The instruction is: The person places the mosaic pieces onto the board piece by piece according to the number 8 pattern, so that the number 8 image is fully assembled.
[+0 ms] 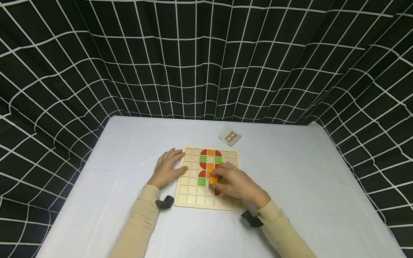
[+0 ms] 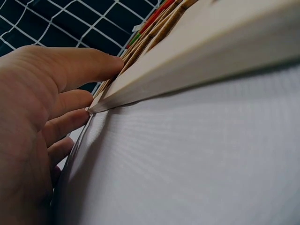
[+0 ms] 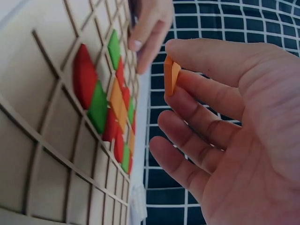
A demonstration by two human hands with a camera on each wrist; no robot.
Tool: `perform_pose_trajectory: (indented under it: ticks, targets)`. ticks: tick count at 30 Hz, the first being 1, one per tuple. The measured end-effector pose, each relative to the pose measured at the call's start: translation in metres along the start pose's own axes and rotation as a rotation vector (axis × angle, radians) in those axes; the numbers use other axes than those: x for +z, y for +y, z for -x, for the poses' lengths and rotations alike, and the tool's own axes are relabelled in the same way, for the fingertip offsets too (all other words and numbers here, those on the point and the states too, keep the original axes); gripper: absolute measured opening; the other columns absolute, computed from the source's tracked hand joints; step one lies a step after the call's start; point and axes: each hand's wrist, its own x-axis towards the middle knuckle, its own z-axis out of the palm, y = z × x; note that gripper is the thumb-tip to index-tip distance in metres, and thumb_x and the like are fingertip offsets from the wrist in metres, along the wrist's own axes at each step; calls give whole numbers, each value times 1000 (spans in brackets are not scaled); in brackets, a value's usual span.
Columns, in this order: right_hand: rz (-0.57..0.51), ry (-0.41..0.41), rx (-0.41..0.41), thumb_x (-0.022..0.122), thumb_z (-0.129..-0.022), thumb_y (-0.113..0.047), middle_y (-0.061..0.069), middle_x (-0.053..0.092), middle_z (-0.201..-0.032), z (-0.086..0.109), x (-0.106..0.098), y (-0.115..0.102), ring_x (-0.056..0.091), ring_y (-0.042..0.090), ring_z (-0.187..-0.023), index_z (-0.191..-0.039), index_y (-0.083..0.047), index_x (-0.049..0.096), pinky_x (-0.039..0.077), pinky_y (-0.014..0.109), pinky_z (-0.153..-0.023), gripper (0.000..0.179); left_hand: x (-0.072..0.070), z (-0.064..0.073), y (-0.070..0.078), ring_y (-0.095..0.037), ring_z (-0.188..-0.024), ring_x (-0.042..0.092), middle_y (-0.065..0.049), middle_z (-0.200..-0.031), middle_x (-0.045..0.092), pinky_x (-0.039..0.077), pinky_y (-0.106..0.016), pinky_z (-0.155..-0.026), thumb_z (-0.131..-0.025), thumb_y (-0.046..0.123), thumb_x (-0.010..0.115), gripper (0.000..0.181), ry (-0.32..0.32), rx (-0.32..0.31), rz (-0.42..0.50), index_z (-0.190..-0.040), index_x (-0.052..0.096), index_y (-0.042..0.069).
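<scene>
A wooden grid board (image 1: 190, 199) lies flat on the table. Red rounded tiles, green square tiles (image 1: 201, 181) and orange square tiles (image 1: 210, 152) fill several of its middle cells. My right hand (image 1: 237, 181) pinches an orange square tile (image 3: 170, 75) between thumb and fingertips, over the lower middle of the board. In the right wrist view that tile is held on edge, clear of the grid. My left hand (image 1: 167, 168) rests at the board's left edge, fingers extended, with the thumb (image 2: 101, 65) over the rim. Part of the pattern is hidden under my right hand.
Behind the board, a small card (image 1: 230, 136) with a printed grid pattern lies on the white-covered table (image 1: 306, 172). Black cloth (image 1: 180, 64) with white grid lines surrounds the table at the back and sides. A dark device (image 1: 165, 202) sits at each wrist.
</scene>
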Motion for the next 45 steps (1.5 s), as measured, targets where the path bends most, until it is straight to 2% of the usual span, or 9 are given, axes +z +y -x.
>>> perform_pose_trajectory:
  ticks: [6, 15, 24, 31, 38, 45]
  targets:
    - [44, 2, -42, 80, -87, -24, -7, 64, -98, -1, 11, 2, 50, 8, -90, -110, -14, 77, 52, 20, -73, 26, 0, 0, 0, -27, -158, 19, -4, -161, 42, 5, -52, -133, -92, 38, 72, 66, -2, 1, -6, -149, 51, 13]
    - [68, -13, -36, 82, -87, -28, -4, 71, -109, 2, 21, 1, 59, 12, -101, -110, -14, 77, 58, 31, -89, 28, 0, -1, 0, -29, -158, 19, -4, -161, 42, 5, -51, -134, -92, 37, 71, 66, -2, 1, -8, -149, 51, 12]
    - [86, -18, -47, 82, -86, -29, -7, 70, -100, 3, 31, 2, 49, 9, -89, -103, -16, 77, 49, 25, -77, 21, 0, -1, 1, -29, -158, 19, -5, -161, 41, 4, -51, -134, -92, 37, 71, 66, -4, -2, -6, -150, 50, 12]
    - [104, -22, -31, 82, -86, -30, -7, 68, -101, 3, 33, 2, 45, 8, -89, -103, -18, 77, 46, 27, -79, 21, 0, 0, 2, -30, -158, 19, -6, -160, 42, 5, -51, -134, -92, 36, 72, 65, 3, 9, -7, -149, 51, 11]
    - [116, -30, -35, 83, -84, -30, -9, 66, -96, 5, 33, 2, 42, 8, -86, -103, -18, 77, 40, 24, -75, 23, -1, 0, 3, -29, -158, 19, -5, -161, 42, 5, -50, -134, -91, 36, 72, 66, 0, -3, -7, -149, 51, 11]
    - [111, -26, -59, 83, -84, -33, -8, 66, -95, 6, 31, 3, 43, 8, -86, -102, -18, 76, 42, 25, -75, 25, 1, -1, 2, -28, -158, 20, -5, -161, 42, 5, -50, -134, -91, 37, 72, 65, 0, -6, -13, -149, 51, 14]
